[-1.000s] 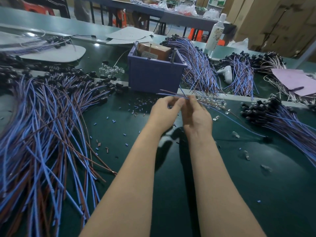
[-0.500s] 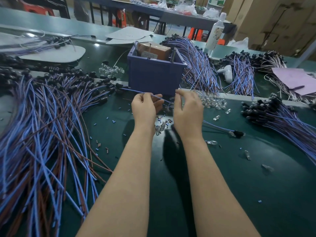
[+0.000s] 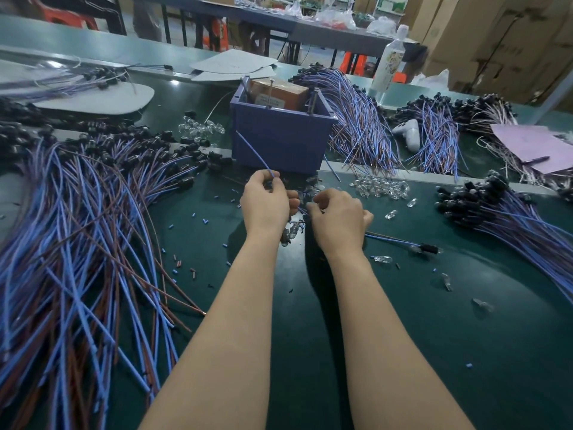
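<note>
Dark green bench (image 3: pixel 403 352), cartons (image 3: pixel 496 41) behind; left hand (image 3: pixel 266 206), right hand (image 3: pixel 338 221) grips clamped on blue wire (image 3: pixel 254 153)

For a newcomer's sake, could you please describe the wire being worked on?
Find the square purple plastic bin at mid-table. Just before it, the left hand pinches one thin blue wire. Unlike the heaped blue and brown wires, it alone slants up across the bin's front.

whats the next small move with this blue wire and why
Probably slide the left hand up the wire toward its free tip. It pinches the wire well short of the tip, which sticks out loose toward the box, while the right hand holds the wire further along. A grip nearer the tip should steady it.
</note>
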A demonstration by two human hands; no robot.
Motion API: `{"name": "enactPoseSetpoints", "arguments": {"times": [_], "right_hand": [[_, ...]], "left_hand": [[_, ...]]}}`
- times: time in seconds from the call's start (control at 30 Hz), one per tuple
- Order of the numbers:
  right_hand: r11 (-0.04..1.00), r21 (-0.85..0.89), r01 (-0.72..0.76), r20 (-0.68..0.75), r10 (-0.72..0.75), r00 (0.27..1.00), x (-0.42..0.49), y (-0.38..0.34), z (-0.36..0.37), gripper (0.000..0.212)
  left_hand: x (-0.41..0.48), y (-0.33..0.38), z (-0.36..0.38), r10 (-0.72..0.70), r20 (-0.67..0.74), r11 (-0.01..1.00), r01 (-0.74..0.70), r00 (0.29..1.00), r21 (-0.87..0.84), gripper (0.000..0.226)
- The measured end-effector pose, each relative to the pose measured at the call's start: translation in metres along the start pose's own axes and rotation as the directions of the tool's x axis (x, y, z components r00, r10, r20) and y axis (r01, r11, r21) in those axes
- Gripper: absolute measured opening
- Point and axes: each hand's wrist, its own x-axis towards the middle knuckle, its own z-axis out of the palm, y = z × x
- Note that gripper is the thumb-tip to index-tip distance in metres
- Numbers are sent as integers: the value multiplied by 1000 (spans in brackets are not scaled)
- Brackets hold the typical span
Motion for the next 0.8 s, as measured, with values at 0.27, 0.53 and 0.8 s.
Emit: {"name": "enactPoseSetpoints", "arguments": {"times": [0.27, 0.53, 0.8], "right_hand": [[988, -150, 22, 167, 3, 986, 3, -8, 3, 25], [884, 461, 77, -201, 20, 979, -1, -7, -1, 6], [659, 751, 38, -266, 249, 931, -3, -12, -6, 33]], "left_hand": [[1, -3, -2, 73, -8, 982, -71, 997, 177, 19], [1, 0, 0, 215, 1, 961, -212, 977, 179, 15], [1, 0, -3, 313, -75, 943, -300, 947, 146, 35]]}}
